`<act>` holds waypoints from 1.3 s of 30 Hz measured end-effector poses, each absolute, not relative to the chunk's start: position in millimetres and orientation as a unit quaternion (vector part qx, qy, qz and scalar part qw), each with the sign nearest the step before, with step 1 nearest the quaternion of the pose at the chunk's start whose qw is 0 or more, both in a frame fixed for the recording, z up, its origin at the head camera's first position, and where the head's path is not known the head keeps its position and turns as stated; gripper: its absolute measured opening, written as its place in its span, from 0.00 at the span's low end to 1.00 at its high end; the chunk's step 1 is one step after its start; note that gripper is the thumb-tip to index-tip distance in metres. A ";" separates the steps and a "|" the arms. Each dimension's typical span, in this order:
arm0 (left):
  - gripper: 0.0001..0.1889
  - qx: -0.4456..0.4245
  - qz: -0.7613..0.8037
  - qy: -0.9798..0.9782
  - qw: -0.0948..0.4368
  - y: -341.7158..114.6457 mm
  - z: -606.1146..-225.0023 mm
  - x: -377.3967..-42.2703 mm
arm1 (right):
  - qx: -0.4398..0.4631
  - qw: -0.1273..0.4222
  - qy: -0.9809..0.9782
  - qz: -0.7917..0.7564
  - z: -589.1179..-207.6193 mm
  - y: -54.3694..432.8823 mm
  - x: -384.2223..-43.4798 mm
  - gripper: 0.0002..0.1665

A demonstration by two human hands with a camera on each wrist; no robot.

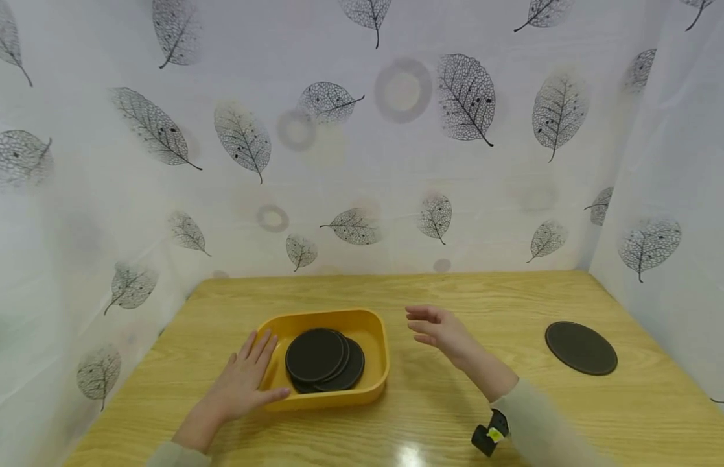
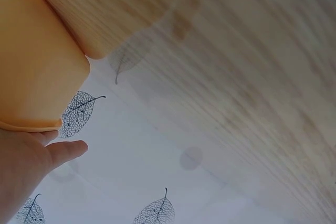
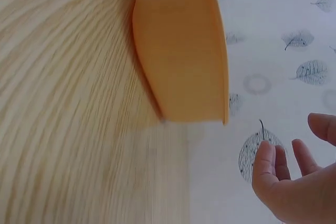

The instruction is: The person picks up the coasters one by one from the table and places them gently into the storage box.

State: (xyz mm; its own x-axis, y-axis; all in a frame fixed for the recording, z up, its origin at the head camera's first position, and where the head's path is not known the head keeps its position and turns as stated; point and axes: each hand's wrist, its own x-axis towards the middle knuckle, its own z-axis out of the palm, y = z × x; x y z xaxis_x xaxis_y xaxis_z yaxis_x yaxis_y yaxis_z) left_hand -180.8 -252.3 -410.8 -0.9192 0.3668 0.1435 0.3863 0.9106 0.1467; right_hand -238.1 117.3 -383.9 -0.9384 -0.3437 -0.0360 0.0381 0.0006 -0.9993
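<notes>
A yellow tray (image 1: 376,350) with raised walls sits on the table, holding several black round coasters (image 1: 316,355) stacked unevenly. My left hand (image 1: 239,376) rests on the tray's left rim, its fingers straight and spread. In the left wrist view, the fingers and thumb of the left hand (image 2: 26,161) lie at the rim of the tray (image 2: 42,61). My right hand (image 1: 440,331) hovers to the right of the tray with fingers loosely bent and nothing in them. The right wrist view shows this hand (image 3: 294,177) apart from the tray wall (image 3: 181,51).
Another black coaster (image 1: 581,348) lies alone on the right part of the wooden table (image 1: 455,421). White sheets (image 1: 397,162) with a leaf print stand behind the table and at both sides. A small black device (image 1: 490,433) is strapped at the right wrist.
</notes>
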 end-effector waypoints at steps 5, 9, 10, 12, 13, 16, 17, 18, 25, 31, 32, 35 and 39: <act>0.48 -0.196 -0.084 -0.975 0.059 -252.5 -409.6 -182.2 | -0.098 0.122 0.709 -0.687 -383.7 143.0 -241.2 0.29; 0.48 -0.198 -0.082 -0.975 0.062 -252.8 -409.0 -183.1 | -0.088 0.106 0.725 -0.675 -381.7 166.6 -242.6 0.29; 0.48 -0.198 -0.082 -0.975 0.061 -252.8 -408.9 -183.2 | -0.085 0.101 0.729 -0.671 -381.1 172.6 -243.0 0.30; 0.48 -0.198 -0.083 -0.975 0.062 -252.7 -408.6 -183.4 | -0.079 0.092 0.740 -0.662 -380.1 185.1 -243.7 0.31; 0.48 -0.198 -0.084 -0.975 0.062 -252.6 -408.3 -183.4 | -0.077 0.088 0.744 -0.658 -379.5 191.5 -244.0 0.31; 0.48 -0.199 -0.087 -0.974 0.062 -252.2 -407.4 -183.2 | -0.072 0.075 0.756 -0.646 -378.1 210.5 -244.9 0.33; 0.48 -0.199 -0.088 -0.974 0.062 -252.1 -407.1 -183.1 | -0.070 0.072 0.761 -0.641 -377.8 216.5 -245.0 0.33; 0.48 -0.199 -0.088 -0.974 0.062 -252.1 -407.0 -182.9 | -0.067 0.067 0.764 -0.638 -377.5 222.4 -245.0 0.34; 0.48 -0.204 -0.089 -0.973 0.068 -252.6 -408.2 -182.2 | -0.041 0.042 0.798 -0.599 -379.5 261.6 -242.6 0.36; 0.48 -0.202 -0.086 -0.974 0.056 -253.8 -410.0 -183.3 | -0.017 0.030 0.838 -0.544 -385.7 295.0 -242.2 0.38; 0.48 -0.202 -0.087 -0.974 0.055 -253.7 -410.2 -183.4 | -0.015 0.025 0.841 -0.541 -387.8 301.0 -242.7 0.38; 0.48 -0.201 -0.089 -0.974 0.051 -253.3 -410.1 -183.1 | -0.009 0.012 0.843 -0.538 -397.7 321.3 -245.8 0.39; 0.48 -0.201 -0.092 -0.974 0.048 -253.1 -409.5 -181.9 | 0.003 0.004 0.836 -0.549 -417.1 353.3 -252.5 0.34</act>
